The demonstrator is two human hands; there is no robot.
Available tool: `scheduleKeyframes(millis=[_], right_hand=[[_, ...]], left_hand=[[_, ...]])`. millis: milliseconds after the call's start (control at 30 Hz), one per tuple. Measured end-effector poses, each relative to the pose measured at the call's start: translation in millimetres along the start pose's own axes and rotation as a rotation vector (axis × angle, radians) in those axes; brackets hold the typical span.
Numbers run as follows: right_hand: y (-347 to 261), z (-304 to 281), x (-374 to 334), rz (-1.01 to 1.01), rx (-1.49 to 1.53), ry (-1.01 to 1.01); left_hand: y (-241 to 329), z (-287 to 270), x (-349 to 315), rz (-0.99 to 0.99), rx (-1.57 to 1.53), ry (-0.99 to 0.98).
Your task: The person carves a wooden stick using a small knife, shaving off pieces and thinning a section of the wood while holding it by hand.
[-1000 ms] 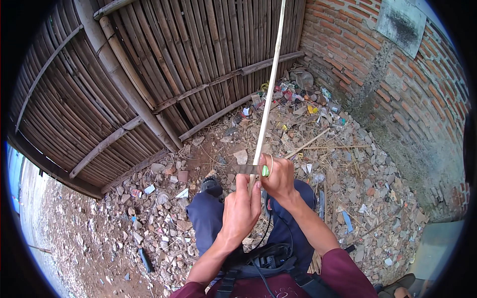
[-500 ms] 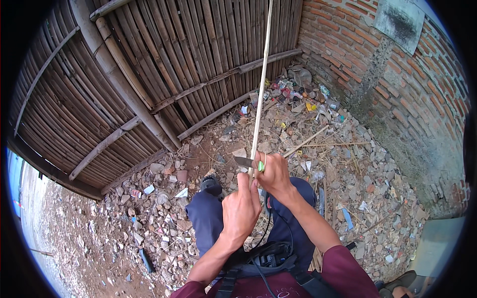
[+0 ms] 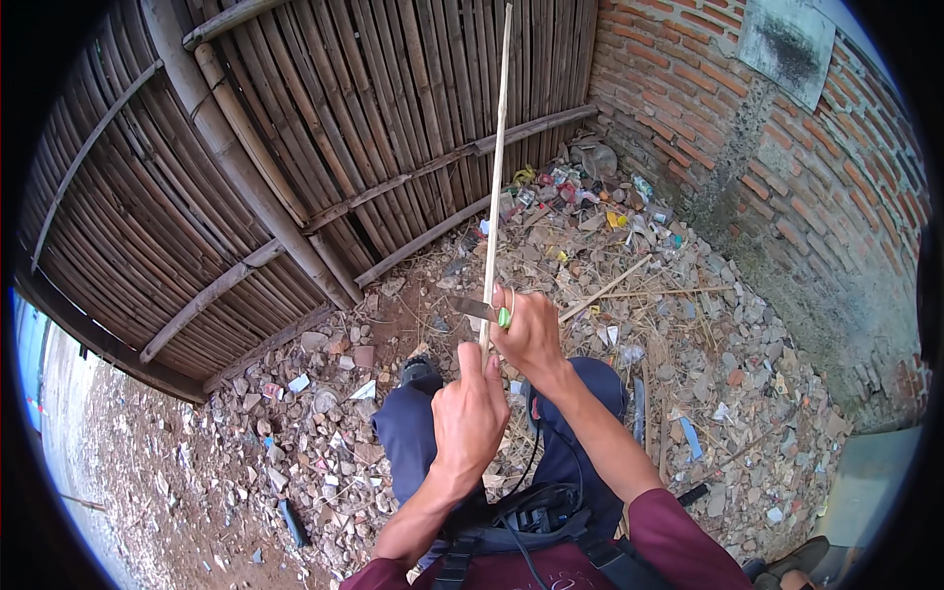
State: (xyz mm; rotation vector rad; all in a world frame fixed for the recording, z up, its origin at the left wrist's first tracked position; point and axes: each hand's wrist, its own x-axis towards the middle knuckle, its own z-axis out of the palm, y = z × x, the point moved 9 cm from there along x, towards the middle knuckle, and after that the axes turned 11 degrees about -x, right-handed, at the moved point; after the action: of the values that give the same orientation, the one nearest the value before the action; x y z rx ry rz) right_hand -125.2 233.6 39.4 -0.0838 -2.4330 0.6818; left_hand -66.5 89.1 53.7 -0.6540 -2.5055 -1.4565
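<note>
A long thin pale bamboo strip stands nearly upright in front of me, running up past the top of the picture. My left hand grips its lower end, thumb pointing up along it. My right hand sits just above and to the right, closed on a knife with a green handle. The knife's grey blade points left and lies across the strip. My legs in dark blue trousers are below the hands.
A woven bamboo fence with poles leans at the left and back. A red brick wall stands on the right. The ground is strewn with stones, rubble, litter and loose sticks. Black straps and cables hang at my waist.
The strip's top has swung left, from leaning right to nearly upright. Both hands keep their hold, the knife blade still across the strip.
</note>
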Motion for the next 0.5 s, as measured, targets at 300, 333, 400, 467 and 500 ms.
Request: scheduleKeyframes(millis=[300,333,400,467,500], right_hand=[[129.5,9.0,74.7,0.363,0.021,0.099],[139.6,-5.3,83.6,0.316,-0.061,0.233],[155.1,-15.9,90.0,0.372,-0.018,0.227],[157.8,-34.5,90.4,0.405,-0.010,0.265],[157.8,-37.8,84.0,0.408,-0.014,0.257]], left_hand=[[10.6,16.2,-51.2,-0.055,-0.063,-0.185],[10.7,16.5,-54.7,-0.062,-0.081,-0.207],[1.2,7.3,-52.9,-0.098,-0.148,-0.212],[-7.0,-3.3,-47.0,-0.169,-0.264,-0.205],[-10.0,-4.3,-42.7,-0.205,-0.341,-0.216]])
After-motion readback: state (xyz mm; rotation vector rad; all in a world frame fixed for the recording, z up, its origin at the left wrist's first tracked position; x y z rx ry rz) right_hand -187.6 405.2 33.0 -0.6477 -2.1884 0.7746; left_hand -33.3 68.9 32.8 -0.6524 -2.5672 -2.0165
